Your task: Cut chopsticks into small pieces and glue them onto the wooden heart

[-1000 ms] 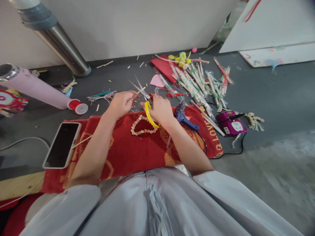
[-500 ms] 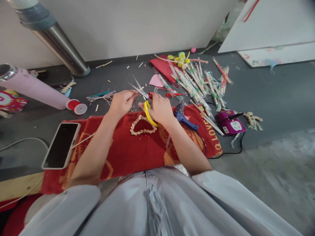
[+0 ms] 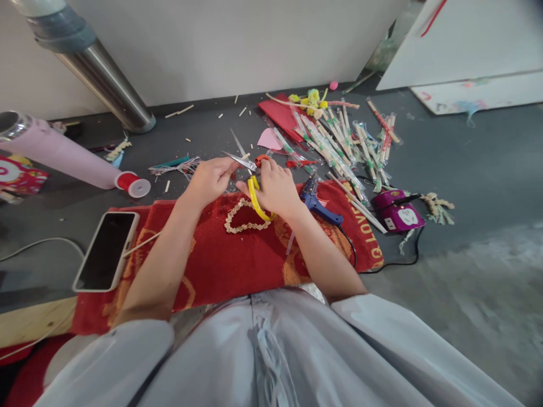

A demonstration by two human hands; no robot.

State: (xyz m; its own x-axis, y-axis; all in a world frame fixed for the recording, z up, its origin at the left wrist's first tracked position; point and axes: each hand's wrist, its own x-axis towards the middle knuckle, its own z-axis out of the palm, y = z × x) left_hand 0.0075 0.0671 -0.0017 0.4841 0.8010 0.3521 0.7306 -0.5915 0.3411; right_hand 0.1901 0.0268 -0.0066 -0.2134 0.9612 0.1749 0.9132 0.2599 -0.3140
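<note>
My right hand (image 3: pixel 278 189) is closed on a pair of scissors (image 3: pixel 253 180) with a yellow handle loop, and an orange-red part shows above the fingers. The blades stand apart and point away to the left, close to my left fingertips. My left hand (image 3: pixel 212 180) is pinched shut, and what lies between its fingers is too small to make out. A short pale stick piece (image 3: pixel 246 156) shows by the blades. Below the hands, a heart-shaped outline of small pale pieces (image 3: pixel 247 227) lies on a red towel (image 3: pixel 237 265), partly behind the yellow loop.
A blue glue gun (image 3: pixel 318 206) rests right of my right hand. Wrapped sticks (image 3: pixel 326 141) are heaped behind it, near a purple power block (image 3: pixel 396 212). On the left are a phone (image 3: pixel 106 251), a red ribbon spool (image 3: pixel 133 185) and a pink tumbler (image 3: pixel 59 150).
The scissor blades have spread wider, and more of the orange-red handle shows. Both hands stay in nearly the same place.
</note>
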